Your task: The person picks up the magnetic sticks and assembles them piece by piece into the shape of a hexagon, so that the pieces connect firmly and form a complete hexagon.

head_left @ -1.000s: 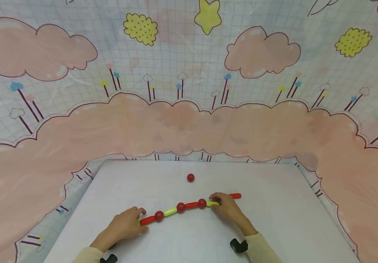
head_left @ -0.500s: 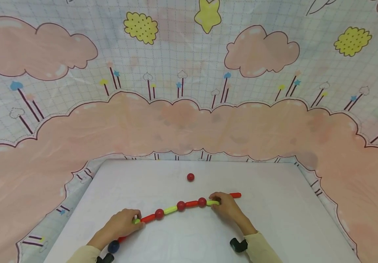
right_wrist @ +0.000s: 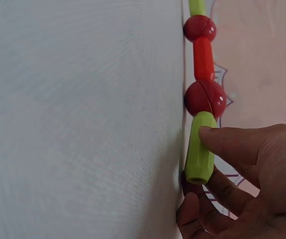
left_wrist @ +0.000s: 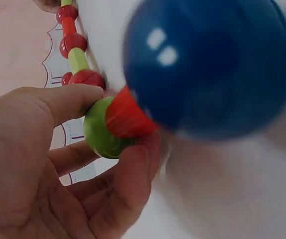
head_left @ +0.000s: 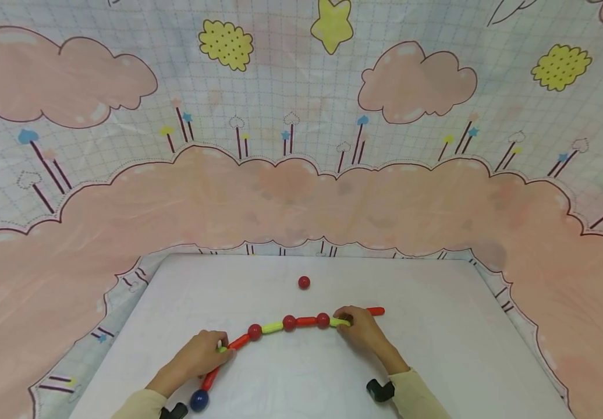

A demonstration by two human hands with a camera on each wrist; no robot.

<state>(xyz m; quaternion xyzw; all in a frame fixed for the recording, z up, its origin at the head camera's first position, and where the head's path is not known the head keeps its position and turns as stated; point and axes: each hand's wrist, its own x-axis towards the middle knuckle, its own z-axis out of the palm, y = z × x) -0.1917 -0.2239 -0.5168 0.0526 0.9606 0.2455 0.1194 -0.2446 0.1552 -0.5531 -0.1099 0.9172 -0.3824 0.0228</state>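
Note:
A chain of rods and balls arches across the white table. My left hand (head_left: 194,359) pinches its green ball (left_wrist: 100,130) between thumb and fingers. From that ball a red rod (head_left: 210,378) runs down to a blue ball (head_left: 199,400), large and near in the left wrist view. Rightward along the chain come another red rod (head_left: 238,341), a red ball (head_left: 255,332), a yellow-green rod (head_left: 272,328), and further red pieces. At the right end my right hand (head_left: 363,333) holds a yellow-green rod (right_wrist: 201,149), its free end facing the wrist camera.
A loose red ball (head_left: 304,282) lies farther back on the white table (head_left: 417,285). Just beyond my right hand lies a loose red rod (head_left: 376,311), partly hidden by it. A cloud-patterned cloth (head_left: 301,203) rises behind the table.
The blue ball and its red rod have come out from behind my left hand and swung rightward. The chain's left part now arches more. My right hand has stayed in place.

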